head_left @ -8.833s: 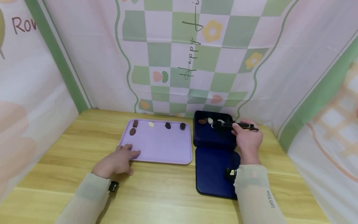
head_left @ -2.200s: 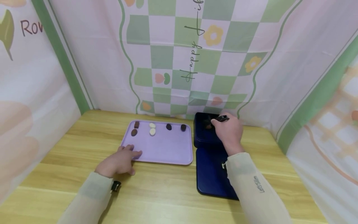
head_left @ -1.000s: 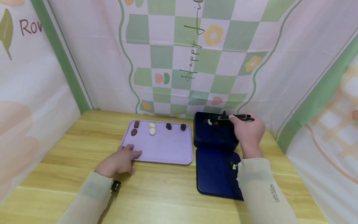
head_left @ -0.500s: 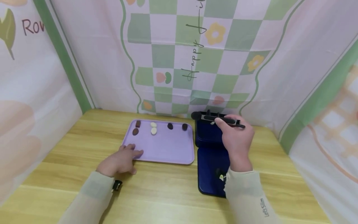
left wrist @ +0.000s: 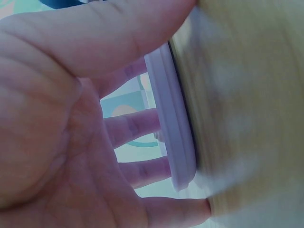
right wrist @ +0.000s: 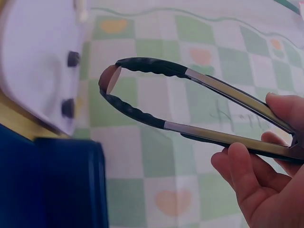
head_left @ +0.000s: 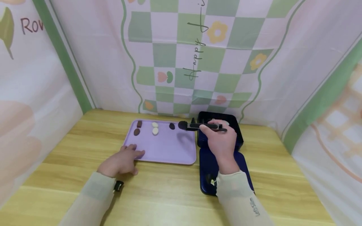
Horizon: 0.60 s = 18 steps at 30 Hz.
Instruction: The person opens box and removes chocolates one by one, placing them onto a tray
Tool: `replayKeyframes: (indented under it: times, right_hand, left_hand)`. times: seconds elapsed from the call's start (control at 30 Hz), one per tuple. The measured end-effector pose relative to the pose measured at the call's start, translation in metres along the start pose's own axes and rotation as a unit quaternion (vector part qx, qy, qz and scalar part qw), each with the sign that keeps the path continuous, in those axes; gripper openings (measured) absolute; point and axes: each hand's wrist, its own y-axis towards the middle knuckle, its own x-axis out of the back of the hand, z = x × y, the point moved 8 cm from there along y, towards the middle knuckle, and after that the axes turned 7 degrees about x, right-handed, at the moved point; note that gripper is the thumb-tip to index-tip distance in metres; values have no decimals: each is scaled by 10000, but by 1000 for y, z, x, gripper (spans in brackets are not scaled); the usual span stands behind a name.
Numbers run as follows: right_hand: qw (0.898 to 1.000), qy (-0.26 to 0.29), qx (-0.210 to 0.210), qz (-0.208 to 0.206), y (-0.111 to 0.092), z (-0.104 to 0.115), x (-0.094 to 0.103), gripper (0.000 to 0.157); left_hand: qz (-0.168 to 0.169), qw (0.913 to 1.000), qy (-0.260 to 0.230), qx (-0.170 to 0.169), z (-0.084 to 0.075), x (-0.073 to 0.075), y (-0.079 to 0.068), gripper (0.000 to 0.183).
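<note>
My right hand [head_left: 222, 142] grips black-and-silver tongs [head_left: 207, 126] above the right part of a lilac tray [head_left: 167, 147]. In the right wrist view, the tong tips pinch a brown oval chocolate [right wrist: 108, 80]. Fingers spread, my left hand [head_left: 120, 161] rests at the tray's near left corner; the left wrist view shows them over its rim [left wrist: 171, 114]. Along the tray's far side lie a brown square chocolate [head_left: 139, 124], a brown oval one [head_left: 137, 131], two white ovals [head_left: 155, 131] and a dark one [head_left: 172, 126]. The tong head covers another dark piece [right wrist: 68, 108] in the head view.
Right of the tray stands a navy box [head_left: 238, 136] with a white piece [head_left: 224, 123] inside, partly hidden by my hand. Its lid [head_left: 207, 163] lies in front, under my right wrist. A printed curtain [head_left: 167, 56] hangs behind the wooden table [head_left: 158, 194].
A second white oval has joined the first on the tray. My right hand has carried the tongs from the box leftward over the tray. The left hand has stayed at the tray's corner.
</note>
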Motion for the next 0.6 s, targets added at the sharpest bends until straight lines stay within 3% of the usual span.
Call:
replayKeyframes:
  times: [0.23, 0.6]
  right_hand:
    - [9994, -34, 17, 352, -9, -8, -28, 33]
    - [9948, -339, 741, 617, -14, -6, -48, 30]
  left_hand:
    - [-12, 10000, 5, 49, 2, 0, 0, 74]
    - [7, 10000, -50, 62, 1, 0, 0, 74]
